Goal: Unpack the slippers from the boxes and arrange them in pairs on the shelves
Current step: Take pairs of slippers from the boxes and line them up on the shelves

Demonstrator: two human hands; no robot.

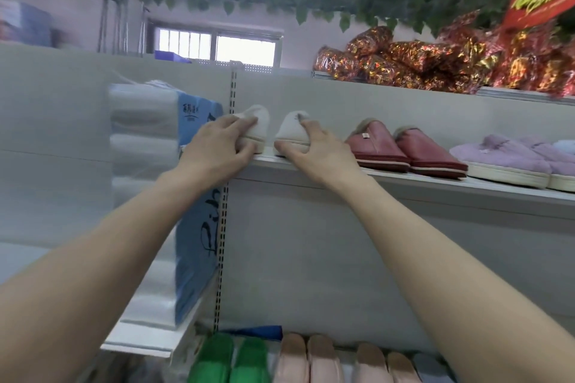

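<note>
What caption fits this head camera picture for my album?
The left hand and right hand hold a pair of white slippers on the shelf beside the red slippers.

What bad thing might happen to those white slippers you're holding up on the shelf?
The left white slipper and right white slipper are near the shelf front edge, so either might tip off when the left hand and right hand let go. The right hand is close to the red slippers and might nudge them crooked.

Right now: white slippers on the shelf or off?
On: both white slippers sit on the shelf, left hand and right hand gripping them.
</note>
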